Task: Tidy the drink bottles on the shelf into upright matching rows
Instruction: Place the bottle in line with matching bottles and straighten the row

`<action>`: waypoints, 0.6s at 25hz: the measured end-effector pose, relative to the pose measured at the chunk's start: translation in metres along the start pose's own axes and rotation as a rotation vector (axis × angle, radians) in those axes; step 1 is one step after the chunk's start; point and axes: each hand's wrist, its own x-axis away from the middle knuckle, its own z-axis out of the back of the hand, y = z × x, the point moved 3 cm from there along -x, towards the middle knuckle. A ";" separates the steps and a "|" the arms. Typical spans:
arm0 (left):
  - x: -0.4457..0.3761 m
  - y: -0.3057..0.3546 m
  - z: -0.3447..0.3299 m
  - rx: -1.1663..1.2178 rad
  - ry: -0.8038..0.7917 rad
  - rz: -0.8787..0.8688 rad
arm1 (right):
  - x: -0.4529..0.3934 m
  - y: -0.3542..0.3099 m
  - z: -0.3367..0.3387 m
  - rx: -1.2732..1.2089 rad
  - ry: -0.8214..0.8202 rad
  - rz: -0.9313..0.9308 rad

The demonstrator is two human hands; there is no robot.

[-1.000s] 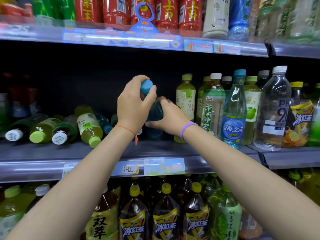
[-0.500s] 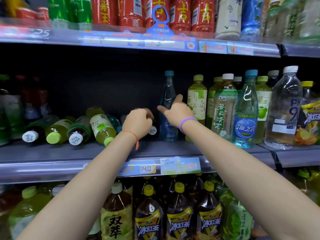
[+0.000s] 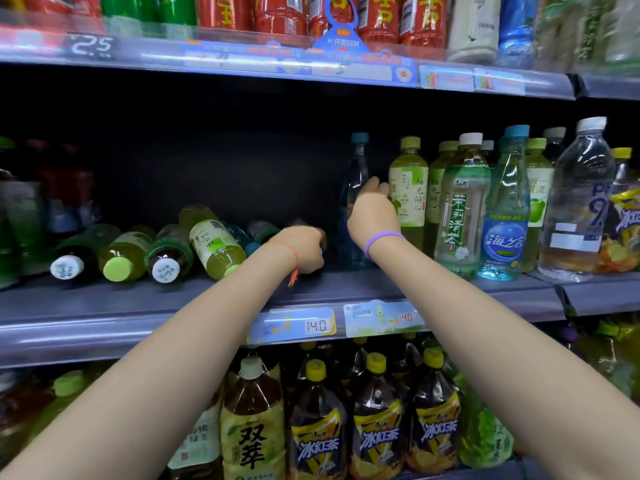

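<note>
On the middle shelf a blue bottle stands upright at the left end of the upright row. My right hand rests against its side with the fingers fairly straight. To its left, my left hand is curled over the cap end of a dark bottle lying on its side; most of that bottle is hidden. Several more bottles lie on their sides further left, among them a yellow-green tea bottle and a green-capped one.
Upright bottles fill the right of the shelf: a green tea, a jasmine tea, a blue-labelled drink, a clear water bottle. Red bottles stand above, large iced-tea bottles below. Dark open space lies behind the fallen bottles.
The blue bottle, held in both hands a second ago, now stands on the shelf. My left hand dropped to the lying bottles; my right hand stays at the blue bottle's side.
</note>
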 end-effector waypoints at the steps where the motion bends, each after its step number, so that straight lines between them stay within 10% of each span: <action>1: 0.002 -0.001 0.003 0.024 -0.001 0.005 | 0.003 -0.001 0.003 -0.022 0.014 0.027; 6: 0.010 -0.011 0.006 0.165 0.047 0.015 | 0.017 -0.017 0.010 0.024 0.107 0.183; 11: 0.022 -0.031 0.053 0.336 0.556 0.056 | 0.019 -0.017 -0.007 -0.108 -0.322 0.300; 15: 0.022 -0.039 0.045 0.319 0.353 0.061 | 0.035 -0.022 -0.019 0.061 -0.576 0.317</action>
